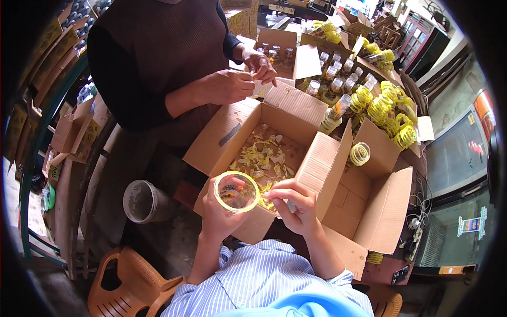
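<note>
My left hand point(218, 211) grips a clear plastic cup point(236, 192) with a yellow rim. Just right of the cup, my right hand point(293, 203) has thumb and forefinger pinched on something small at the rim's side, too small to make out. Beyond both hands stands an open cardboard box point(284, 121) holding yellow and whitish torn scraps point(261, 156). To its right, another open box point(381, 217) has a bare bottom, and a yellow-rimmed clear cup point(359, 153) sits at its far left corner.
A co-worker point(153, 63) stands opposite, hands at chest height. Behind the boxes are bottle-like clear containers point(331, 73) and heaped yellow-rimmed cups point(372, 105). A pail point(139, 201) stands left, an orange chair point(121, 285) lower left, and a glass-fronted cabinet point(454, 158) at the right.
</note>
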`<state>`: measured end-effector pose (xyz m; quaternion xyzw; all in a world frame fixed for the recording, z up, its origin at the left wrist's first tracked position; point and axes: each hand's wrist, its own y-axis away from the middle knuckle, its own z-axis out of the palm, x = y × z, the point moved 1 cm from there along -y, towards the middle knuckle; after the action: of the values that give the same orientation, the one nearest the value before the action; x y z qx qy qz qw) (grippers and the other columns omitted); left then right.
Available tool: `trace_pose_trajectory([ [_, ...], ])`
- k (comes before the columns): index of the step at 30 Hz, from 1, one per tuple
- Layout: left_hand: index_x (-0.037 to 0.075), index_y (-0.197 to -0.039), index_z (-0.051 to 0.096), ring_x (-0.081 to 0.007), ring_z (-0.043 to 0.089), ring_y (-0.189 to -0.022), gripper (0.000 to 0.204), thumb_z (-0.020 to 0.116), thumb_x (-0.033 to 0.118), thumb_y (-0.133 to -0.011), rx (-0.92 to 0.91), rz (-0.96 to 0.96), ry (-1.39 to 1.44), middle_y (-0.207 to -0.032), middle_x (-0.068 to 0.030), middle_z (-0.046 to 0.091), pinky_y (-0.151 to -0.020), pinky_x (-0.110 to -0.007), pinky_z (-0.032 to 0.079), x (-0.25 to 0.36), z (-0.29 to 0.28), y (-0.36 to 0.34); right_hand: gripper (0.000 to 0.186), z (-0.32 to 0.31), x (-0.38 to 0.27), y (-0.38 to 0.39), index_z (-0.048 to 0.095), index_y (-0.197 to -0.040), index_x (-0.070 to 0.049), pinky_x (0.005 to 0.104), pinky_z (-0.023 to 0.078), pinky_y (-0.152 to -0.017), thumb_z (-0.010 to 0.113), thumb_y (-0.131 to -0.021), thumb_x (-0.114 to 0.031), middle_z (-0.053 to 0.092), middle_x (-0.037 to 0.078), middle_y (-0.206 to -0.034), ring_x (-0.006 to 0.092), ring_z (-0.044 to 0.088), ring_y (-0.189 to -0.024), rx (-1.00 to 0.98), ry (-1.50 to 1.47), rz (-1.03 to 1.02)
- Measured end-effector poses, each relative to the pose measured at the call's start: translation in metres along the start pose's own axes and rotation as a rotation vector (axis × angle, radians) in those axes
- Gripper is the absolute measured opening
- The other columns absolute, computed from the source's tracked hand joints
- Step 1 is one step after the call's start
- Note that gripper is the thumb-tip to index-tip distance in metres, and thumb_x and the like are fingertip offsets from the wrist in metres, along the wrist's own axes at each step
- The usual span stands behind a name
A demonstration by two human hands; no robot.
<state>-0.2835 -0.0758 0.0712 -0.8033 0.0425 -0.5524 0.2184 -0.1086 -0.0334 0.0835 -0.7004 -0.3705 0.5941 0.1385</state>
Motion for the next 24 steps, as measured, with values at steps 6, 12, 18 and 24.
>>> trace_pose_trajectory([
  [6,0.002,-0.11,0.04,-0.0154,0.059,-0.086,0.066,0.078,0.008,-0.057,-0.005,-0.036,0.025,-0.096,-0.0095,0.059,-0.079,-0.029,0.048,-0.005,0.005,0.003,0.025,0.007,-0.003,0.004,0.065,-0.097,-0.005,0.0306,0.054,-0.061,0.071,-0.073,-0.007,0.062,0.008,-0.088,0.0207,0.064,-0.075,-0.026,0.242,-0.168],
  [12,0.003,-0.108,0.04,-0.0187,0.058,-0.094,0.06,0.076,0.01,-0.061,-0.04,-0.133,-0.039,-0.096,-0.0109,0.057,-0.081,-0.03,0.047,-0.017,0.007,0.006,0.023,0.007,0.008,0.009,0.066,-0.092,-0.004,0.0283,0.053,-0.056,0.072,-0.07,-0.003,0.063,0.009,-0.088,0.0196,0.064,-0.067,-0.096,0.368,-0.213],
  [18,0.002,-0.107,0.046,-0.0283,0.058,-0.094,0.059,0.078,0.015,-0.06,-0.067,-0.047,-0.316,-0.099,-0.0152,0.056,-0.081,-0.036,0.047,-0.002,0.013,-0.006,0.024,0.013,0.011,0.015,0.065,-0.094,-0.002,0.029,0.054,-0.061,0.07,-0.071,-0.007,0.063,0.008,-0.091,0.0196,0.064,-0.071,-0.142,0.476,-0.225],
  [24,0.003,-0.108,0.048,-0.0279,0.061,-0.086,0.056,0.078,0.015,-0.063,0.089,-0.004,-0.251,-0.092,-0.009,0.06,-0.076,-0.037,0.049,-0.016,0.024,-0.004,0.024,0.022,0.003,0.021,0.064,-0.093,-0.002,0.0314,0.055,-0.068,0.069,-0.07,-0.008,0.064,0.009,-0.088,0.0225,0.066,-0.078,-0.053,0.528,-0.209],
])
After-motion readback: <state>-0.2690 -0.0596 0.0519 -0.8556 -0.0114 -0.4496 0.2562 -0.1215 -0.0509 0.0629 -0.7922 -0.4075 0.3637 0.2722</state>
